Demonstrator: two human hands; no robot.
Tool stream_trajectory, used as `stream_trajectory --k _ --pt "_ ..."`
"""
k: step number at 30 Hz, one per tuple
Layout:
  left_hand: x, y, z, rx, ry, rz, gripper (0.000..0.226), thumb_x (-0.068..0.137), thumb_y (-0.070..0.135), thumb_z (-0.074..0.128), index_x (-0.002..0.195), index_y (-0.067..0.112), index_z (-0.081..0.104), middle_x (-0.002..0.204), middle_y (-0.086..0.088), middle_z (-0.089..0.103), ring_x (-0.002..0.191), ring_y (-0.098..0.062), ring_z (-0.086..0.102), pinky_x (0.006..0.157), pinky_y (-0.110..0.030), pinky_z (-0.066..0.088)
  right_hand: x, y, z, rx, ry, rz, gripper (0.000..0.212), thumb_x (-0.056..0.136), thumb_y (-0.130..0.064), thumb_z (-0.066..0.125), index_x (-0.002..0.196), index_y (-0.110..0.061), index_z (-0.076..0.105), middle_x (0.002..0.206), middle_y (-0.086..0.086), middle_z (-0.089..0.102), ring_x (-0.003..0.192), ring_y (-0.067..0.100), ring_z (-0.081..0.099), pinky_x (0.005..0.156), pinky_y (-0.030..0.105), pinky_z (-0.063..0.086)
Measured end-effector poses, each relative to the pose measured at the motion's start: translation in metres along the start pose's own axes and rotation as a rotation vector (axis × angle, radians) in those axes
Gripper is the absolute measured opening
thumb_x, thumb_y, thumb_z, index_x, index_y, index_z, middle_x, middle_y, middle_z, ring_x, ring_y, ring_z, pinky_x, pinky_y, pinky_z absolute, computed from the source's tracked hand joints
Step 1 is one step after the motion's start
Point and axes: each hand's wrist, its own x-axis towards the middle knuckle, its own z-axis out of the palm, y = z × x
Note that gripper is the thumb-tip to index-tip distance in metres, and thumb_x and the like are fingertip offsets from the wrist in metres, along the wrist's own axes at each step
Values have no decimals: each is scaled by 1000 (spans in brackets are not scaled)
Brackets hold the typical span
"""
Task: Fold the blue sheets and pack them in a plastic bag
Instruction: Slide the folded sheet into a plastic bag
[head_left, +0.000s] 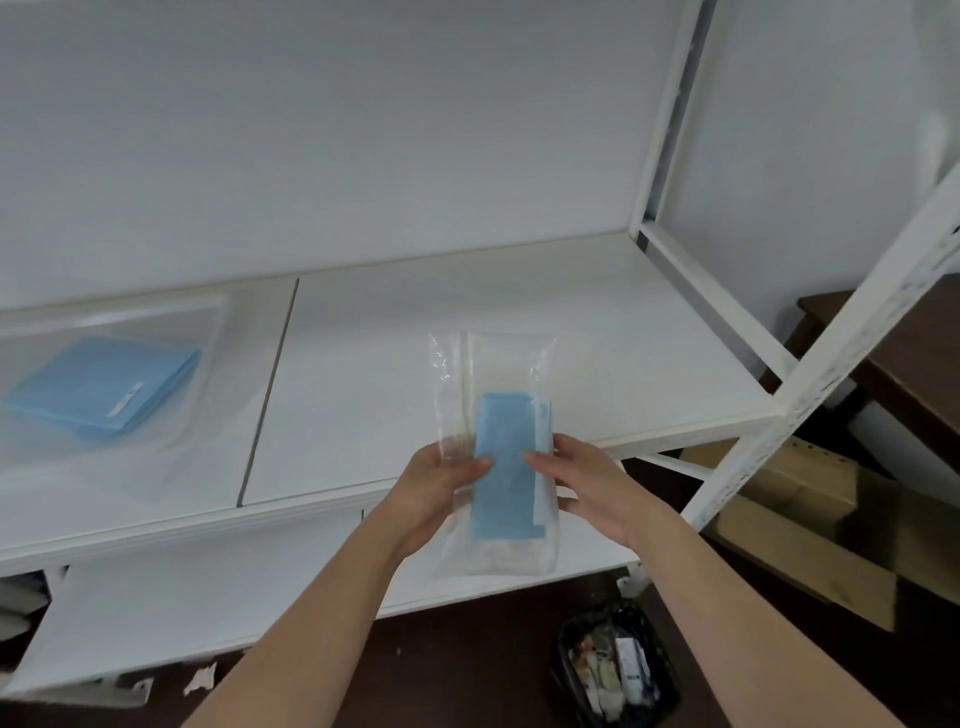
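Packing step nearly done

Hands are seen nearest: the left hand (441, 480) and right hand (587, 478) grip the plastic bag (493, 374) from both sides, above the shelf (519, 312) edge. A folded blue sheet (506, 467) sits inside it. Closing the bag's upper end is likely called for next. Farther left, more blue sheets (98, 384) lie bagged on the shelf

Left bag (104, 384) is blurred and cut by left edge. Bin (615, 670) contents too small to tell. Sheet (506, 467) partly hidden behind thumbs.

Blue folded sheet (506, 467), clear bag (493, 374), white shelf (519, 312).
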Motion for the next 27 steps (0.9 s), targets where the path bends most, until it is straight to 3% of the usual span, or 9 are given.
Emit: stream_trajectory --k 3,7,9,13,17,27 --pt "3 -12 20 22 -2 -37 31 86 4 64 117 1 64 113 -14 69 105 -26 67 82 -27 55 -6 13 -24 52 19 29 44 81 -22 75 122 -18 59 115 3 69 106 18 66 90 36 53" --pt "11 -41 59 95 22 -131 28 82 2 68 109 2 68 105 -11 72 97 -23 70 76 -25 56 -21 34 -69 40 20 114 35 83 -16 72 117 -14 63 112 3 71 106 19 66 87 33 52" --pt "19 -63 81 194 71 -165 22 82 0 69 102 9 71 97 -5 74 85 -14 70 70 -20 54 -30 49 -98 37 69 161 32 84 -13 71 115 -12 65 109 3 72 104 20 66 82 31 52" --pt "37 -111 112 248 187 -234 19 85 0 66 94 16 72 90 -3 72 84 -17 63 83 -29 51 -48 82 -153 27 196 247 28 87 -5 64 114 -11 63 109 6 70 100 20 65 76 30 50" --pt "50 -147 140 248 295 -295 16 90 7 62 102 14 70 96 -3 70 76 -13 60 71 -20 52 -53 118 -188 99 376 309 20 88 -3 60 105 -13 63 103 7 69 92 21 64 71 30 50" --pt "71 -206 157 160 387 -419 15 94 10 53 102 12 66 93 -4 68 78 -17 62 78 -26 53 -36 216 -215 325 820 478 38 88 -7 62 125 -4 52 104 10 55 93 25 53 80 34 45"
